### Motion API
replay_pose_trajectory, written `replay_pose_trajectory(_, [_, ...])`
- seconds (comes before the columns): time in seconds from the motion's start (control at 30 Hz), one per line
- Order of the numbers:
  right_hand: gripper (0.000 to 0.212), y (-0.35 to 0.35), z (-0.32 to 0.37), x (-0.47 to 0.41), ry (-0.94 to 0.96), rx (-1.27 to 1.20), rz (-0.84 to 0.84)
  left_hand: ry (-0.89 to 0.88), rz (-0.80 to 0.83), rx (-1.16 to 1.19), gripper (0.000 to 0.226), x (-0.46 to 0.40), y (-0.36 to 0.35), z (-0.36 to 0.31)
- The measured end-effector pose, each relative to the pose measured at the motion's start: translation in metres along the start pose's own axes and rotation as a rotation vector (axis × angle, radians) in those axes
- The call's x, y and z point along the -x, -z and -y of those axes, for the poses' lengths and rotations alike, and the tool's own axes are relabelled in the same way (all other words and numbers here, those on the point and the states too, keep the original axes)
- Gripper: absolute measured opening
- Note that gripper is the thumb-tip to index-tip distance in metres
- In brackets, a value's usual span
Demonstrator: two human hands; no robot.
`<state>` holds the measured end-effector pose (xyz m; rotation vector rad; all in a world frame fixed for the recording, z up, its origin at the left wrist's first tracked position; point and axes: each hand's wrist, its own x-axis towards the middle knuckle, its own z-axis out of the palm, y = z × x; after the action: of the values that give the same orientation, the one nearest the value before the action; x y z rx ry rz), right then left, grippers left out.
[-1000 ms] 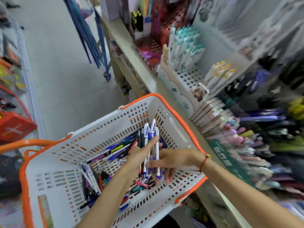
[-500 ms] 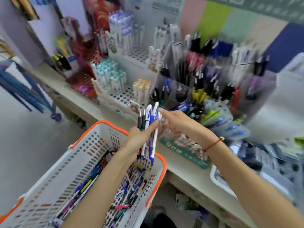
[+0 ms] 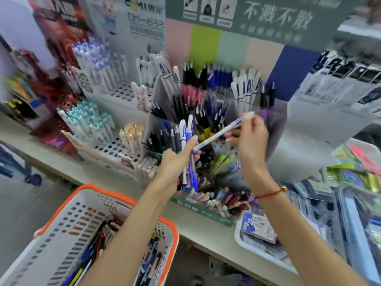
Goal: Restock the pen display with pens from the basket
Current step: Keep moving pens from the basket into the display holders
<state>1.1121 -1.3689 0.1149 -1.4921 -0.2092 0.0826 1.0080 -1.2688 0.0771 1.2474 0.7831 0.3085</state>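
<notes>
Left hand [image 3: 176,162]: raised in front of the pen display [image 3: 206,124], fingers wrapped around a bundle of pens [image 3: 184,145] held roughly upright, caps up; the bundle shows black, white and blue barrels.
Right hand [image 3: 250,139]: just right of the left hand, in front of the pen display, fingertips pinched on the upper end of a single white pen [image 3: 216,136].
Single white pen: tilted, its upper end in the right hand, its lower end down-left beside the bundle of pens; whether it touches the bundle cannot be told.
Pen display: clear compartments on the shelf [image 3: 115,178], packed with black, blue, red and white pens standing upright; the picture is blurred there, so single compartments are hard to separate.
Basket [image 3: 127,200]: white with an orange rim, below and left of the pen display, in front of the shelf edge; loose pens lie in its bottom under the left forearm.
White peg stand [image 3: 107,129]: left of the pen display, holding teal-capped and yellow-capped pens.
Red cord [image 3: 270,194]: around the right wrist.
White tray [image 3: 240,236]: on the shelf, below and right of the pen display, holding flat packets.
</notes>
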Motion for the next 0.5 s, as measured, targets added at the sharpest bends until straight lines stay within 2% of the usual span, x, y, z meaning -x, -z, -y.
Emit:
replay_pose_trajectory(0.1, [0.022,0.012,0.020,-0.017,0.330,-0.062,-0.266,-0.023,0.008,0.018,0.025,-0.007,-0.006,-0.001])
replay_pose_trajectory(0.27, [0.014,0.015,0.039,-0.041,0.783,-0.027,-0.472,-0.021,0.043,-0.002,0.038,-0.012,-0.014,-0.002])
replay_pose_trajectory(0.33, [0.016,0.015,0.035,-0.049,0.848,0.044,-0.468,-0.025,0.071,-0.025,0.040,-0.011,-0.017,-0.001])
replay_pose_trajectory(0.43, [0.017,0.015,0.021,-0.055,0.827,0.223,-0.388,-0.036,0.101,-0.036,0.034,-0.009,-0.023,-0.003])
replay_pose_trajectory(0.5, [0.026,0.014,0.011,-0.059,0.785,0.422,-0.351,-0.030,0.112,-0.035,0.033,-0.007,-0.027,-0.005])
